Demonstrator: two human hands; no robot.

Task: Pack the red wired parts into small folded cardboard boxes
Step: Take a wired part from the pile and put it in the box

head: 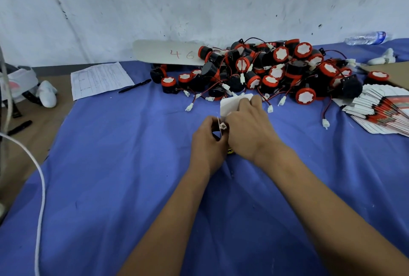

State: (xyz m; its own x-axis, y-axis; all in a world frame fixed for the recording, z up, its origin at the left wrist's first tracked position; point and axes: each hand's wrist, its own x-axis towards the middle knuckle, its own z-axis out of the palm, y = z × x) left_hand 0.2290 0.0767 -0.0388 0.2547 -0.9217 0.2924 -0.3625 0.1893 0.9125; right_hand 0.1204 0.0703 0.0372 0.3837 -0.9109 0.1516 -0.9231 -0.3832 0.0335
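1. The small cardboard box (234, 104) sits mid-cloth, white flap raised toward 12 o'clock, a white connector (223, 125) poking out.
2. The left hand (209, 140) grips its 9 o'clock side; the right hand (250, 129) clasps the flap.
3. The pile of red wired parts (276, 70), black-bodied with white centres, lies at 1 o'clock.

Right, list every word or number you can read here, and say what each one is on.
"4 6" in red: on the white board leaning by the wall.
Printed sheet beside the pen: a table form, too small to read.
Bottle label: blurred.
Flat box stack: red and black print, unreadable.
Box in the hands: no text visible.
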